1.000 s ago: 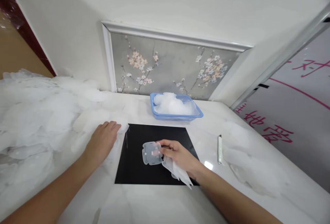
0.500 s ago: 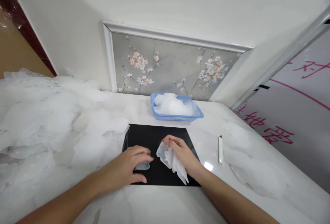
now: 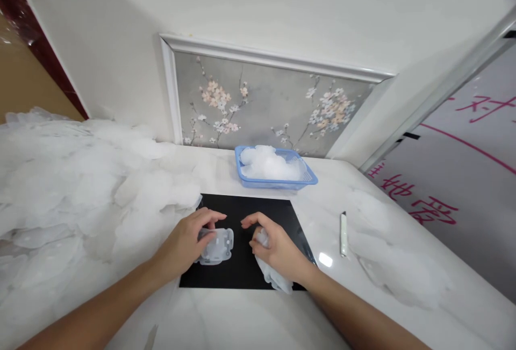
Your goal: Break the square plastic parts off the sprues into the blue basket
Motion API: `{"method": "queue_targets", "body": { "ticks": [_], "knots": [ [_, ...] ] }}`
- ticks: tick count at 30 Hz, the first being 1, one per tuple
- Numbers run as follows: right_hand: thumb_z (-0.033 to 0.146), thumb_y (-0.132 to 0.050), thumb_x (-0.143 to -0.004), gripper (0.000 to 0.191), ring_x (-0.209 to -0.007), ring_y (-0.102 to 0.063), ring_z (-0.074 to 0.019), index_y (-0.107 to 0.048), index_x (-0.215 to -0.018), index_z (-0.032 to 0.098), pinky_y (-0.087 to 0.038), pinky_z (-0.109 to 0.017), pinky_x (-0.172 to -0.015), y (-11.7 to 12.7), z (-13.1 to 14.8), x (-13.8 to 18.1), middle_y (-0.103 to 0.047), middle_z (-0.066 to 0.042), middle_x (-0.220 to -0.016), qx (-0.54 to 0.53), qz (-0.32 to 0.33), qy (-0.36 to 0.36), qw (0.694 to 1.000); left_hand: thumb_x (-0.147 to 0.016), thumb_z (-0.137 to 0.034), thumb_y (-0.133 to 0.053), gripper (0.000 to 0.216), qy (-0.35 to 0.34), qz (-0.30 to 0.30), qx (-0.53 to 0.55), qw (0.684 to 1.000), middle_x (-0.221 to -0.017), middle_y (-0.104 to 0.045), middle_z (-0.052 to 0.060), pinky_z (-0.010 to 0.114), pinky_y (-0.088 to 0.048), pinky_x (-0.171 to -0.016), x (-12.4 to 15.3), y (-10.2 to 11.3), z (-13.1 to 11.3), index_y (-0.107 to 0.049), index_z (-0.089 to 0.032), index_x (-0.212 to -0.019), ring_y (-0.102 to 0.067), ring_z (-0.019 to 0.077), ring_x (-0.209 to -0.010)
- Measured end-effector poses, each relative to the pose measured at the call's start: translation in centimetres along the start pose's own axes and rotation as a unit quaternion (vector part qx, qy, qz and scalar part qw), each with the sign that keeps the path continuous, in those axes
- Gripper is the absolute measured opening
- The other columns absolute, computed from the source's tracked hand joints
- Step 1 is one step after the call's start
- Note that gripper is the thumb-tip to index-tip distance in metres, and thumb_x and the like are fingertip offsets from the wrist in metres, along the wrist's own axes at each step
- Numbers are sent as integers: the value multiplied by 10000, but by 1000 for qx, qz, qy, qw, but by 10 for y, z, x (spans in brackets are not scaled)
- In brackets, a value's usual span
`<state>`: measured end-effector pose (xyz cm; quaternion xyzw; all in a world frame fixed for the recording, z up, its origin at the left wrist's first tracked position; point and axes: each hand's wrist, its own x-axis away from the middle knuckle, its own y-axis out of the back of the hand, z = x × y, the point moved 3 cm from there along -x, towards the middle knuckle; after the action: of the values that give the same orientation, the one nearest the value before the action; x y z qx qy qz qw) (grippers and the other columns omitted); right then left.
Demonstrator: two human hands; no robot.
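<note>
Frosted plastic piece [image 3: 221,247] is kinda see-through, squarish with rounded, notched edges plus tiny slots, over the black mat's [image 3: 242,272] left part. Left hand's [image 3: 186,243] thumb overlaps it, can't tell if it's gripping; right hand's [image 3: 279,247] clutching a bunch of whitish pieces [image 3: 274,277].

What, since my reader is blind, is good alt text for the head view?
A person's right hand holds bunched translucent pieces over a black mat; the left hand is at a flat piece. Behind stands a blue basket; a pale heap lies left, a slim tool right.
</note>
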<state>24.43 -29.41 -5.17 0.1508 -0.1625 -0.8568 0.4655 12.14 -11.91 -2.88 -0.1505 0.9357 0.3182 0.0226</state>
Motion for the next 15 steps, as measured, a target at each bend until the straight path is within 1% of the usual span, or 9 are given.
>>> {"method": "queue_targets", "body": {
  "ticks": [2, 3, 4, 7, 8, 10, 12, 13, 15],
  "knots": [
    [83, -507, -752, 378, -877, -585, -169, -553, -1095, 232, -457, -347, -834, -1, 1, 1, -612, -26, -1098, 14, 4, 8, 1000, -832, -203, -554, 235, 3, -30, 27, 999, -841, -597, 2, 354, -465, -859, -1, 5, -6, -657, -276, -1029, -599, 214, -907],
    [78, -504, -757, 382, -886, -585, -169, -553, -1102, 234, -452, -354, -852, -2, 3, 1, -613, -24, -1109, 19, 6, 14, 1000, -849, -239, -554, 202, 15, -37, 53, 998, -836, -587, 1, 347, -466, -853, -2, 7, -7, -650, -268, -1026, -602, 212, -907],
    [73, -502, -761, 390, -886, -584, -166, -551, -1112, 236, -448, -358, -864, -3, 4, 2, -614, -22, -1120, 24, 8, 20, 999, -864, -278, -552, 200, 35, -38, 86, 995, -837, -571, -4, 330, -474, -816, -2, 8, -8, -635, -265, -1046, -604, 199, -867],
    [54, -511, -758, 437, -832, -579, -153, -537, -1152, 241, -451, -357, -854, -5, 6, 3, -617, -21, -1132, 34, 10, 34, 999, -870, -332, -553, 307, 117, -17, 214, 970, -880, -524, -24, 262, -462, -636, -1, 6, -6, -546, -286, -1174, -553, 125, -673],
    [49, -515, -758, 453, -811, -576, -149, -531, -1167, 243, -455, -355, -844, -5, 6, 3, -618, -20, -1130, 37, 12, 35, 999, -856, -323, -567, 353, 141, -2, 257, 956, -909, -526, -22, 252, -455, -614, 0, 4, -5, -519, -294, -1205, -544, 116, -663],
    [42, -522, -763, 486, -830, -576, -153, -511, -1202, 250, -456, -359, -847, -6, 6, 3, -616, -21, -1122, 39, 16, 40, 998, -812, -269, -602, 433, 176, 34, 337, 924, -983, -554, -3, 263, -475, -660, 2, 0, -4, -499, -297, -1232, -581, 142, -767],
    [32, -527, -767, 508, -921, -578, -173, -496, -1222, 256, -450, -371, -880, -6, 6, 4, -605, -26, -1125, 41, 19, 56, 997, -775, -213, -614, 490, 194, 71, 394, 895, -1071, -580, 26, 291, -492, -743, 4, -3, -5, -502, -295, -1244, -595, 186, -919],
    [24, -527, -766, 517, -964, -573, -182, -493, -1225, 258, -448, -374, -891, -6, 7, 4, -595, -31, -1133, 43, 21, 68, 997, -768, -195, -611, 505, 198, 83, 411, 886, -1108, -584, 36, 303, -494, -776, 5, -4, -6, -503, -293, -1251, -590, 200, -972],
    [8, -531, -761, 531, -1014, -561, -192, -494, -1224, 265, -456, -373, -891, -6, 8, 5, -564, -43, -1169, 49, 26, 88, 995, -772, -179, -603, 511, 203, 92, 425, 878, -1139, -588, 46, 314, -497, -806, 5, -5, -7, -502, -289, -1261, -588, 207, -1004]
  ]
}}
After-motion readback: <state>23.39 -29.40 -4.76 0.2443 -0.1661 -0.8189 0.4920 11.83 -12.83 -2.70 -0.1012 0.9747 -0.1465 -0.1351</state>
